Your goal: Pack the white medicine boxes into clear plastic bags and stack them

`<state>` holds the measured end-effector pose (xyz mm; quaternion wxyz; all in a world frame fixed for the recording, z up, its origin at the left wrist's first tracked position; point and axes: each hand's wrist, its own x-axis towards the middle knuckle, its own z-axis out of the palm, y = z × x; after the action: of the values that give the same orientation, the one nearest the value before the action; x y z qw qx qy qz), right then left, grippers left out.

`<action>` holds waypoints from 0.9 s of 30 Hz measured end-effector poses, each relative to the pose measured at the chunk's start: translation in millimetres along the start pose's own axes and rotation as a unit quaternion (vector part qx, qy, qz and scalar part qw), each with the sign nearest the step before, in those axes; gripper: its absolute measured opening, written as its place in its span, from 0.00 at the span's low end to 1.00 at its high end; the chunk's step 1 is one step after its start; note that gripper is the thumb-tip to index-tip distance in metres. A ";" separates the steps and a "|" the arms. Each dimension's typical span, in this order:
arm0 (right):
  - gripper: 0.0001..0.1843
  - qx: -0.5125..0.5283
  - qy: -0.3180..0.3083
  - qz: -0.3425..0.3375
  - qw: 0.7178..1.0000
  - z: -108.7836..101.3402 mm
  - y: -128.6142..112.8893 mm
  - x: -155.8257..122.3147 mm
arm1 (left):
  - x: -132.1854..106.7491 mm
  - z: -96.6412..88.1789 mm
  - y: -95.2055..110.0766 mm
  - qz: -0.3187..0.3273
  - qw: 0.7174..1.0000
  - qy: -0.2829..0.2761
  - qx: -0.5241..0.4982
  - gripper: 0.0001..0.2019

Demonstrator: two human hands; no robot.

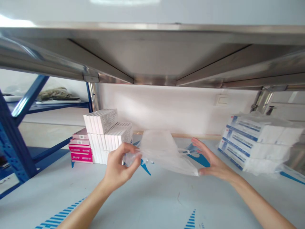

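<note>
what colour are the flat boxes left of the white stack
The boxes are mostly bright pink; head view.

**Colours and patterns in the shelf bay.** A translucent, whitish plastic bag is showing a milky sheen. White cartons are bearing grey print, and stacked boxes are displaying magenta and white bands. White packs are carrying blue stripes. A pale grey shelf is displaying blue striped markings, and a blue steel rack frame is showing rows of perforations.
</note>
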<state>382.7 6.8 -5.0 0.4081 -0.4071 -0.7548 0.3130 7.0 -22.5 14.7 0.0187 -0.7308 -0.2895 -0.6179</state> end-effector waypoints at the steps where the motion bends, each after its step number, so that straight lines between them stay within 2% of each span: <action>1: 0.65 -0.015 -0.005 -0.003 1.000 4.1 -7.2 0.1 | 2.8 -1.5 1.5 -0.040 0.998 0.017 -0.034 0.07; 3: 0.62 -0.006 -0.042 -0.006 0.999 14.2 -31.2 0.6 | 9.0 -3.8 2.8 -0.098 0.990 0.029 -0.094 0.07; 4: 0.56 0.006 -0.060 -0.004 0.998 19.3 -47.4 1.2 | 12.4 -4.9 3.0 -0.116 0.987 0.025 -0.109 0.07; 5: 0.50 0.022 -0.081 -0.015 0.996 24.1 -65.5 2.1 | 16.0 -6.0 3.1 -0.127 0.985 0.019 -0.114 0.08; 8: 0.44 -0.014 -0.080 -0.078 0.994 36.4 -121.5 8.1 | 29.3 -10.5 6.9 -0.135 0.986 -0.001 -0.100 0.11; 10: 0.34 -0.042 -0.065 -0.080 0.994 44.5 -151.2 15.6 | 41.2 -13.8 13.6 -0.133 0.986 -0.027 -0.092 0.13; 11: 0.33 -0.052 -0.075 -0.065 0.994 49.1 -161.8 20.3 | 47.9 -15.0 17.8 -0.134 0.985 -0.054 -0.096 0.15; 12: 0.35 -0.061 -0.085 -0.056 0.993 54.1 -169.4 25.3 | 54.7 -15.7 21.9 -0.138 0.980 -0.093 -0.106 0.17; 14: 0.40 -0.068 -0.085 -0.056 0.992 64.0 -176.6 35.3 | 67.2 -15.3 27.9 -0.149 0.961 -0.181 -0.146 0.20; 15: 0.39 -0.065 -0.082 -0.061 0.993 68.0 -177.5 39.7 | 72.1 -14.7 28.8 -0.158 0.951 -0.205 -0.168 0.22; 19: 0.32 0.024 -0.073 -0.055 0.996 69.7 -175.0 48.5 | 75.5 -16.2 16.4 -0.184 0.926 -0.188 -0.271 0.38; 20: 0.32 0.061 -0.066 -0.042 0.995 66.4 -174.1 48.8 | 72.4 -18.4 10.7 -0.184 0.915 -0.201 -0.297 0.43; 22: 0.30 0.136 -0.039 -0.009 0.990 57.3 -171.0 48.8 | 64.0 -23.6 -0.4 -0.182 0.893 -0.261 -0.318 0.48; 24: 0.26 0.188 -0.017 0.026 0.982 47.7 -163.6 50.3 | 55.7 -26.4 -8.4 -0.208 0.879 -0.296 -0.312 0.49; 25: 0.23 0.207 -0.010 0.036 0.978 43.4 -157.8 52.1 | 52.8 -25.7 -11.2 -0.238 0.871 -0.293 -0.314 0.49; 27: 0.17 0.240 0.006 0.041 0.970 37.1 -142.0 58.7 | 51.1 -19.3 -15.7 -0.318 0.850 -0.248 -0.338 0.46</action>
<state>279.7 -14.5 113.1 0.4856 -0.3295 -0.6376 0.4992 -13.6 3.6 60.8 -0.4997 -0.6890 -0.2746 -0.4475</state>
